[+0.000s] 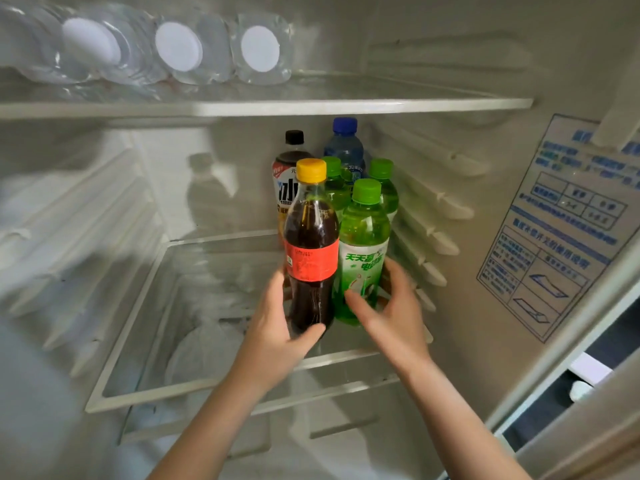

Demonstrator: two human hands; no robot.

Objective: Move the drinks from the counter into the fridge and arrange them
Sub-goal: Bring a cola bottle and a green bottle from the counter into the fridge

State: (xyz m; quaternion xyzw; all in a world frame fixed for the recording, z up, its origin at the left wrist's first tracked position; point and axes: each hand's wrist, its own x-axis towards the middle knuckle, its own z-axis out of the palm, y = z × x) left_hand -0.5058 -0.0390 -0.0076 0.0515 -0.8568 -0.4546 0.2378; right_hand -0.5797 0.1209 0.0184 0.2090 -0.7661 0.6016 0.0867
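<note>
The left grip (273, 327) curls round the upright cola (311, 244); the right grip (391, 306), blurred, seems to clasp the front green bottle (363, 237) just beside it.

Cola bottle (310, 244) is being held by left hand (277, 327) at right front of lower shelf (207, 386), touching front soda bottle (363, 251) on its right, which is being gripped by right hand (394, 306). Two more soda bottles (334, 188) (384, 188) are being stored just behind, with tall drink bottle (287, 178) and water bottle (344, 147) at rear. Lying bottles (178, 46) are being carried on upper shelf (311, 107), left side.
</note>
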